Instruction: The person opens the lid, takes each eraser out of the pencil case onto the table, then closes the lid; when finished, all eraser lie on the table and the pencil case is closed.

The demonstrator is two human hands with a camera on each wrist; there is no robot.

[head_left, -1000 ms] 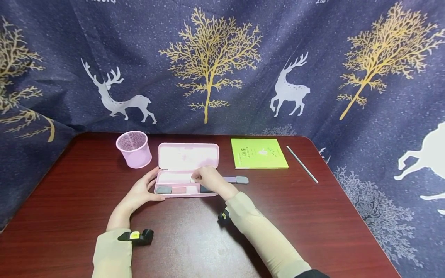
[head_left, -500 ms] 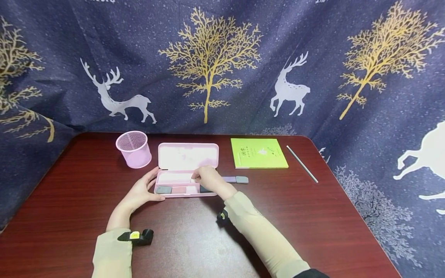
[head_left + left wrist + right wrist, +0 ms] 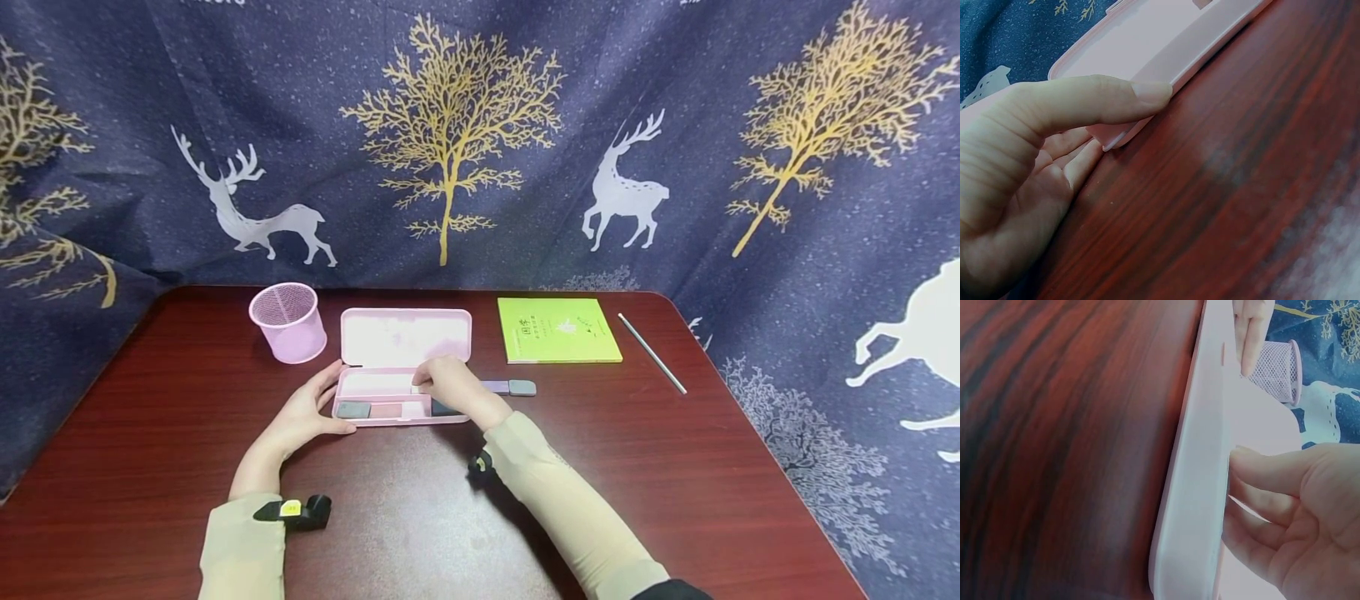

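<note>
Left to right: a pink mesh cup (image 3: 288, 321) is seen at the back left of the bench (image 3: 675, 467), just beside the open pink pencil case (image 3: 405, 367), whose lid is laid back flat. The case's left end is steadied by the left hand (image 3: 307, 412): thumb pressed along the front edge, fingers relaxed and nearly straight vs. the end wall; nothing is pinched. Dark and reddish blocks (image 3: 367, 409) are seen in the tray's front row. The right hand (image 3: 450, 385) is held inside the tray, fingers curled; a small pale item (image 3: 415, 389) appears pinched at the fingertips, but it is too small to be named. A grey eraser (image 3: 521, 387) lies just right of the case, then a green book (image 3: 558, 331) and a thin rod (image 3: 651, 354). Compared w/ 0.5 s and 1.0 s ago, no shift is seen: hands, case and the rest are placed as before.
</note>
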